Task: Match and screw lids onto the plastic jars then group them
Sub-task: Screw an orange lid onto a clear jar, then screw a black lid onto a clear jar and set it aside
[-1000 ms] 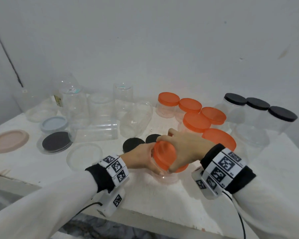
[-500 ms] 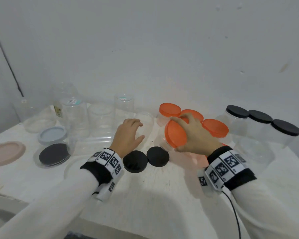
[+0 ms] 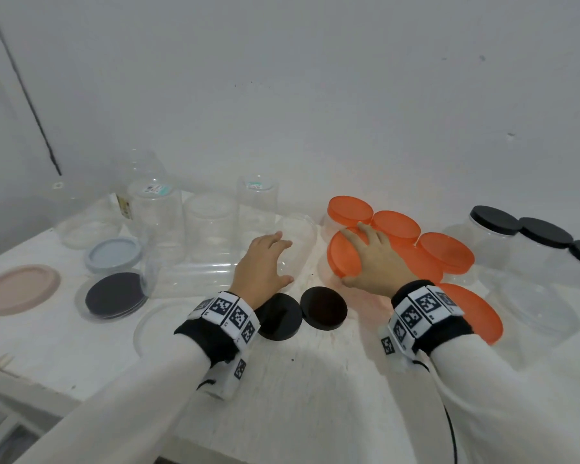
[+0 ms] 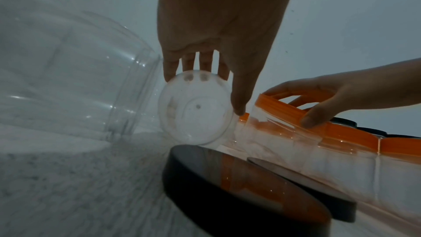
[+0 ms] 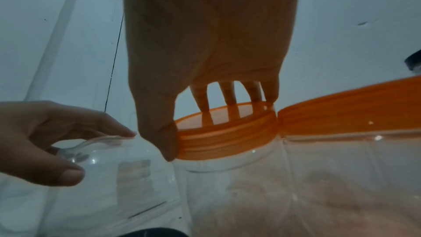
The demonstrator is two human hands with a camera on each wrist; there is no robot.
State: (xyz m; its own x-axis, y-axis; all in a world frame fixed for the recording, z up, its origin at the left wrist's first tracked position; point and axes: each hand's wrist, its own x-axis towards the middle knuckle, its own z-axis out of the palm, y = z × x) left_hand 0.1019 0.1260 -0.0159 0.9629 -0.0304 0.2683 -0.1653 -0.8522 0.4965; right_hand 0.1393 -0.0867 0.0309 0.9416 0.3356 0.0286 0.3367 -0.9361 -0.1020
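The right hand [image 3: 377,259] grips an orange-lidded jar [image 3: 344,259], thumb on the near rim of the lid and fingers spread over its top, as the right wrist view shows. This jar stands at the left end of a tight cluster of orange-lidded jars [image 3: 446,252] toward the back of the counter [image 3: 315,390], right of centre; the lids touch or nearly touch one another, and one more large orange lid [image 3: 472,313] sits just behind the right wrist.

The left hand [image 3: 262,266] curls round a clear lidless jar [image 3: 295,242] lying on its side just left of the orange group; the fingers rest over its upper side and the thumb on the side facing the orange jar, near its base.

Two black lids [image 3: 322,308] lie flat on the counter just in front of both hands, side by side, the left one partly hidden under the left wrist.

Toward the back left corner stand several clear lidless jars [image 3: 211,222], with a long clear jar [image 3: 195,276] lying on its side in front of them. Nearer the left edge lie a pale blue lid [image 3: 113,254], a pink lid [image 3: 17,288], a black lid in a clear rim [image 3: 113,294] and a clear lid [image 3: 161,326].

At the back right, three black-lidded jars [image 3: 516,236] stand in a row, with a large clear jar [image 3: 533,309] in front of them.
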